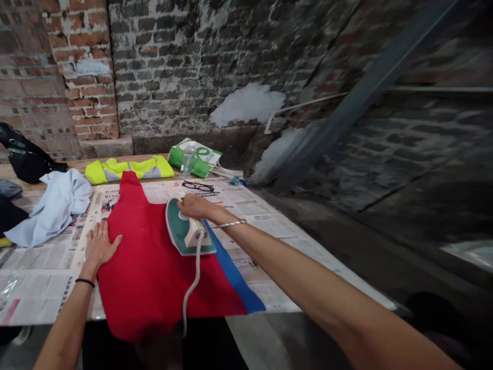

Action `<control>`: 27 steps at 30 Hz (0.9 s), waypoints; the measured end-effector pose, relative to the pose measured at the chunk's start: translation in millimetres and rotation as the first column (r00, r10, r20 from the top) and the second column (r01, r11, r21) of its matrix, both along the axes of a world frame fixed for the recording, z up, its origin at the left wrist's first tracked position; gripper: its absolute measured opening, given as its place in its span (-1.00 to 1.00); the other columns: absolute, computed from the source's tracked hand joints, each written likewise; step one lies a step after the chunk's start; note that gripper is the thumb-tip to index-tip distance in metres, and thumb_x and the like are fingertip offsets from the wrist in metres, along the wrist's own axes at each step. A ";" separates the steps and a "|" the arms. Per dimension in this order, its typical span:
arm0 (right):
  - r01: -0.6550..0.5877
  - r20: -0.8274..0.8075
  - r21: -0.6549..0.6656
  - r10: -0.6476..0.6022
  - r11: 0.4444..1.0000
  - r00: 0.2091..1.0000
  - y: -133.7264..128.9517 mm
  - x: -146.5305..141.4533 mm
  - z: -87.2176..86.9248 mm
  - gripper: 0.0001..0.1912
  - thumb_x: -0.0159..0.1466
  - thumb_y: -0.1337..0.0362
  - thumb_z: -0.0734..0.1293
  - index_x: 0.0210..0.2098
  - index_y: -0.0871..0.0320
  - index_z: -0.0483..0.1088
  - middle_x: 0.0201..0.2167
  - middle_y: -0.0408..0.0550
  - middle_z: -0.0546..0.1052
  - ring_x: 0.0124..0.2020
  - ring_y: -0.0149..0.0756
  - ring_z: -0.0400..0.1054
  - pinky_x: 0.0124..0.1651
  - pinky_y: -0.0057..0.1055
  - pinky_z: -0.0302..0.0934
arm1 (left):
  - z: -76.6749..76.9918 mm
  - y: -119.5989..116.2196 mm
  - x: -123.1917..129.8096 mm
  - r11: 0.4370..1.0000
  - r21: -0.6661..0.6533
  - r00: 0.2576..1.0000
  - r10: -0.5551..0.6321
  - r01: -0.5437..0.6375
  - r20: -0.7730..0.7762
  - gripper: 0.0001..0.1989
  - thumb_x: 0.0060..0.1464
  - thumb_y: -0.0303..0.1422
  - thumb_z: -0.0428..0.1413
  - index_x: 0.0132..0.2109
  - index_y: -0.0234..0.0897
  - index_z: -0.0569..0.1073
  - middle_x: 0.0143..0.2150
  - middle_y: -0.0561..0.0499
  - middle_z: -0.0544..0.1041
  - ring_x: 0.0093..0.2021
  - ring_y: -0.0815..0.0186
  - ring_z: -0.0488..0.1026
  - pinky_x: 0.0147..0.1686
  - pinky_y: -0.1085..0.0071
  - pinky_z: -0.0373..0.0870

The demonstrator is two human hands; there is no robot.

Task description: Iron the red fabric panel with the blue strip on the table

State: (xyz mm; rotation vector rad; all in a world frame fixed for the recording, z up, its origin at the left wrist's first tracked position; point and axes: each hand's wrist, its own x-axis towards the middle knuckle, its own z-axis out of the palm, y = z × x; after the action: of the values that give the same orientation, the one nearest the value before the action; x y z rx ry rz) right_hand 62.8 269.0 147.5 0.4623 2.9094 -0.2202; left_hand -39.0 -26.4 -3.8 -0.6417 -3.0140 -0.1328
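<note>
In the head view: a flat piece of smooth, matte red cloth (pixel 146 267), narrowing to a strap-like tab at the far end, with a blue strip (pixel 234 277) along its right edge. On it, a teal-and-white iron (pixel 177 231), wedge-shaped, tip toward the far left, with a pale, thick cord (pixel 192 288) trailing from its heel toward the near edge.

Right hand (pixel 194 206) curled around the iron's handle, arm reaching in from the near right, a silvery twisted bracelet (pixel 233 223) at the wrist. Left hand (pixel 100 244) laid palm down on the cloth's left edge, fingers spread, gripping nothing; a thin black band (pixel 85 282) at that wrist.

Beneath, a wooden bench (pixel 77 165) mostly covered with printed newspaper (pixel 277 241), the red cloth hanging over its near edge. Toward the far side, dark-framed glasses (pixel 197 186), a clear bottle (pixel 187 162) before a green-and-white bag (pixel 204 154), and a folded neon-yellow garment (pixel 129 168). At left, crumpled pale blue fabric (pixel 57 203). Beyond, a rough, patchy brick wall (pixel 173 67); at right, a slanting grey beam (pixel 370 97).
</note>
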 end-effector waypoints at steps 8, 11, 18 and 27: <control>-0.071 0.163 -0.169 0.099 0.983 0.982 -14.8 106.9 -6.6 -0.54 0.48 0.15 0.12 0.15 0.40 0.30 -0.38 0.16 0.62 -0.15 -0.02 0.56 -0.15 -0.35 0.27 | 0.4 0.2 3.1 1.000 0.014 1.000 -0.008 0.008 0.009 -0.20 0.34 0.00 -0.13 0.48 -0.54 0.05 0.53 -0.29 0.02 0.53 -0.05 -0.08 0.46 -0.06 -0.11; -0.203 0.177 -0.319 0.268 0.926 0.947 -18.0 126.0 1.4 -0.65 0.46 0.12 0.15 0.08 0.24 0.29 -0.51 -0.05 0.56 -0.36 -0.13 0.54 -0.24 -0.40 0.25 | 1.7 -1.1 4.7 1.000 0.019 1.000 -0.011 0.011 0.011 -0.20 0.34 -0.01 -0.12 0.47 -0.55 0.06 0.52 -0.32 0.03 0.53 -0.08 -0.08 0.45 -0.06 -0.10; -0.357 0.113 -0.322 0.410 0.877 0.905 -38.1 104.0 8.6 -0.75 0.46 0.16 0.17 0.00 0.18 0.31 -0.54 -0.10 0.54 -0.39 -0.16 0.52 -0.27 -0.41 0.22 | 10.0 -5.0 1.2 0.998 0.041 0.998 -0.042 0.040 0.037 -0.23 0.33 -0.04 -0.06 0.48 -0.48 0.06 0.51 -0.37 0.04 0.51 -0.12 -0.03 0.41 -0.14 -0.02; -0.356 0.045 -0.181 0.369 0.917 0.928 -89.0 50.6 7.1 -0.61 0.49 0.14 0.16 0.13 0.30 0.35 -0.22 0.19 0.65 -0.12 -0.09 0.57 -0.16 -0.39 0.25 | 1.7 -61.0 61.2 0.973 0.169 0.987 -0.154 0.158 -0.041 -0.50 0.35 -0.23 -0.03 0.36 -0.23 0.33 0.50 -0.19 0.16 0.51 0.04 0.01 0.42 -0.08 0.02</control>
State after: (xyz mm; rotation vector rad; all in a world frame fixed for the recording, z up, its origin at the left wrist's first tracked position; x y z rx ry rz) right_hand 113.4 180.0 154.6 -0.0980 2.7992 -0.3802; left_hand 22.1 -87.4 -2.1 -0.8537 -2.8811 -0.3826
